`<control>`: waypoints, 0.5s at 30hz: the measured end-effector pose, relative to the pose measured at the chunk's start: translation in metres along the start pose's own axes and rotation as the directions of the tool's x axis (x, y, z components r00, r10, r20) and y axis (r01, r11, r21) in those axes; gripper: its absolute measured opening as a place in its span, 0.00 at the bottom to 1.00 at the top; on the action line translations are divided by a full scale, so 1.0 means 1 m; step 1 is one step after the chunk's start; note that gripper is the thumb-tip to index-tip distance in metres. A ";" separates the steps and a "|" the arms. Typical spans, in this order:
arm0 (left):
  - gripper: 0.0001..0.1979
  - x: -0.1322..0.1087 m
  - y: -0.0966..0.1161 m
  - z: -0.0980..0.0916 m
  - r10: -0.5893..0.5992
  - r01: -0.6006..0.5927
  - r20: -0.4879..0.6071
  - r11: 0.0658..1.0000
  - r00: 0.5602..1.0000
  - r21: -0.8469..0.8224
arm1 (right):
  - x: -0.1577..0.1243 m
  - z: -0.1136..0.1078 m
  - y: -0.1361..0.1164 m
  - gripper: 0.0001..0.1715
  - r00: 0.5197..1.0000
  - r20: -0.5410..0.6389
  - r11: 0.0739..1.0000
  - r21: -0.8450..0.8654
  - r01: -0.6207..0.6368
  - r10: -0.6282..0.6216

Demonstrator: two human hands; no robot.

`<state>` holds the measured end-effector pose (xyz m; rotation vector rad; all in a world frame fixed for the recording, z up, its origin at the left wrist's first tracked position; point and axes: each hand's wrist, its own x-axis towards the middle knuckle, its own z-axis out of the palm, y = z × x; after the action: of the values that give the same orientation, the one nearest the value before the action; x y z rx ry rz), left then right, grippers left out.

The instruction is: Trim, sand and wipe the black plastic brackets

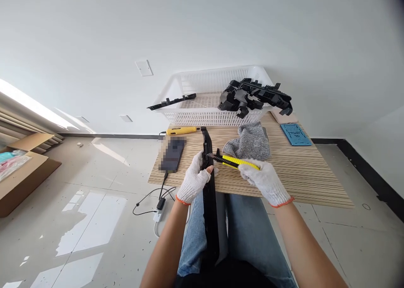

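Observation:
My left hand [196, 176], in a white knit glove with the thumb tip bare, grips a long black plastic trim piece [210, 212]. The piece runs from the table edge down over my lap. My right hand [260, 176], gloved too, is closed round a yellow and black utility knife [235, 162]. Its extended blade points left and lies at the upper part of the trim piece; whether it touches is too small to tell. Just behind the knife lies a grey cloth [249, 141] on the table.
A white plastic basket [202, 119] at the wall holds black plastic parts [252, 96], with another black strip [172, 102] across its left side. On the wooden table [303, 178] lie a yellow tool [181, 130], a cabled phone [172, 153] and a blue booklet [296, 134]. A cardboard box [28, 178] stands left.

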<state>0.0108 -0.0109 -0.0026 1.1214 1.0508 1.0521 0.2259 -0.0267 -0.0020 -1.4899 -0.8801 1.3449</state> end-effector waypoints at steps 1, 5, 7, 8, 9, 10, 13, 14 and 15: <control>0.34 0.000 -0.001 0.000 -0.008 0.008 0.001 1.000 1.000 -0.005 | 0.000 0.000 0.000 0.28 1.000 0.008 1.000 -0.013 -0.001 0.001; 0.32 -0.001 -0.003 -0.002 -0.015 0.015 0.012 1.000 1.000 0.007 | 0.000 0.000 -0.001 0.29 0.996 -0.079 0.998 0.051 0.033 -0.029; 0.32 -0.001 -0.004 -0.003 -0.017 0.016 0.008 0.999 1.000 0.030 | -0.001 -0.001 -0.001 0.29 1.000 -0.020 1.000 0.025 0.010 -0.009; 0.33 -0.001 -0.004 -0.003 -0.023 0.022 0.008 0.999 1.000 0.033 | -0.001 0.000 -0.002 0.29 1.000 0.012 1.000 0.004 0.000 0.000; 0.33 -0.001 -0.003 -0.003 -0.030 0.030 0.009 0.999 0.999 0.028 | -0.001 0.000 -0.002 0.28 1.000 0.014 1.000 0.000 -0.002 0.002; 0.33 -0.001 -0.003 -0.003 -0.035 0.035 0.009 0.999 0.999 0.017 | -0.001 0.000 -0.002 0.28 1.000 -0.021 1.000 0.018 0.008 -0.008; 0.33 0.000 -0.002 -0.003 -0.039 0.039 0.010 0.999 0.999 -0.012 | 0.001 0.002 0.000 0.28 0.986 -0.163 0.994 0.098 0.056 -0.040; 0.33 0.000 -0.003 -0.004 -0.040 0.040 0.005 0.999 0.999 -0.012 | 0.001 0.002 0.001 0.28 0.987 -0.156 0.994 0.094 0.060 -0.045; 0.33 0.001 -0.003 -0.004 -0.043 0.043 0.001 0.999 0.999 -0.005 | 0.002 0.002 0.002 0.29 0.991 -0.128 0.996 0.069 0.057 -0.047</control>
<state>0.0075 -0.0098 -0.0063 1.0900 1.0664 1.0193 0.2241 -0.0255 -0.0049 -1.4690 -0.7763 1.2179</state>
